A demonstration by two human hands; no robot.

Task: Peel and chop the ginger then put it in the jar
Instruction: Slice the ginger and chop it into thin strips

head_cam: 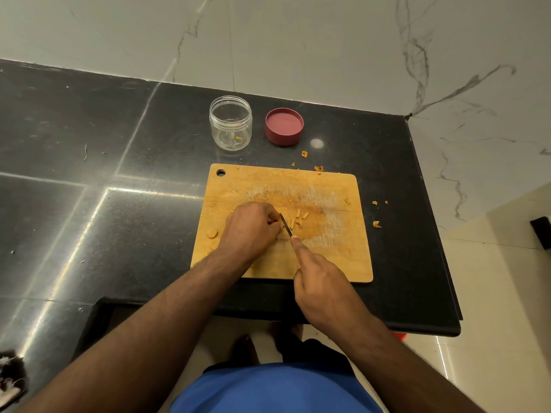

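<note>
On the wooden cutting board [328, 248] my left hand [252, 226] curls over a piece of ginger, which its fingers mostly hide. My right hand [320, 284] grips a knife handle, index finger stretched along the blade's back. The knife blade [286, 226] stands right against my left fingertips. Several cut ginger sticks [299, 217] lie just right of the blade. A round ginger slice [212, 233] sits at the board's left edge. The clear jar [231, 123], open and upright, stands behind the board with a few ginger bits inside.
The jar's red lid [284, 126] lies upside down to the right of the jar. Ginger peel scraps [376, 224] are scattered on the black counter [119, 162] around the board's right and far sides. The counter's edge drops off to the right and near me.
</note>
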